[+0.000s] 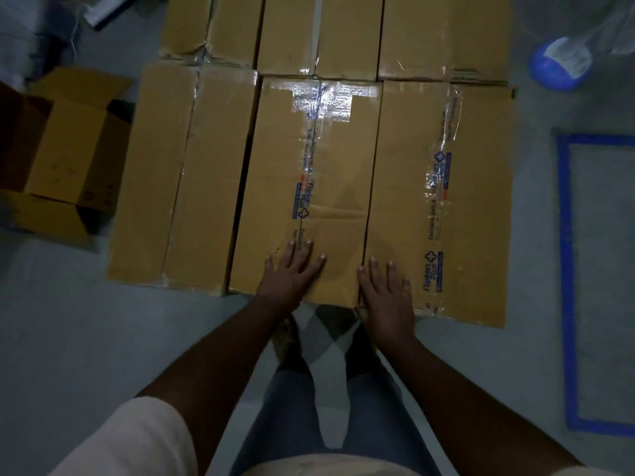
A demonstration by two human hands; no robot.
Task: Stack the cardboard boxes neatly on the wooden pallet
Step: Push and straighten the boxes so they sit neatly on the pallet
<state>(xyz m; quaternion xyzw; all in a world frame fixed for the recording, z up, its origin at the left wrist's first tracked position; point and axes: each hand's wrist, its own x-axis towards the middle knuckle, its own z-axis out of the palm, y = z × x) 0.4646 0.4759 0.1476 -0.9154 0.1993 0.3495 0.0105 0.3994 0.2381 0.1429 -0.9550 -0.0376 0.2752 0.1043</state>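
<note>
Several taped brown cardboard boxes lie side by side in two rows, their tops level. My left hand (292,273) rests flat with straight fingers on the near end of the middle front box (309,159). My right hand (388,290) lies flat on the near left corner of the right front box (477,201), its thumb over the near edge at the seam between the two. A left front box (182,173) sits beside them. The back row (343,32) touches the front row. The wooden pallet is hidden under the boxes.
An open cardboard box (65,156) with raised flaps stands on the floor to the left. A blue tape rectangle (567,269) marks the floor on the right. A blue round object (553,68) lies at the upper right. My legs stand close to the near box edge.
</note>
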